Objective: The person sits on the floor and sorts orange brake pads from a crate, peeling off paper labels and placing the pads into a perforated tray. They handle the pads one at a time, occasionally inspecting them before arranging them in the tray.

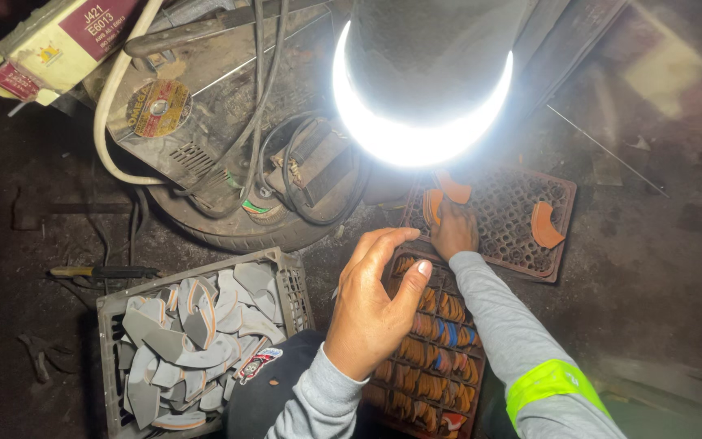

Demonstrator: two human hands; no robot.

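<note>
Grey curved pieces [180, 341] heaped in a plastic crate [107, 313], well left of both hands. Left hand [375, 305] raised and half-curled, fingers loose, clasping nothing, hovering over a lattice tray [436, 358] packed with orange curved pieces [428, 325]. Right hand [455, 230] just beyond those fingertips, pinching one orange piece [432, 205] at the near edge of a second brown tray [558, 211]; loose orange piece [544, 225] farther right. Judged: slotting pieces into tray cells; next calls for seating the pinched piece upright in an empty cell.
</note>
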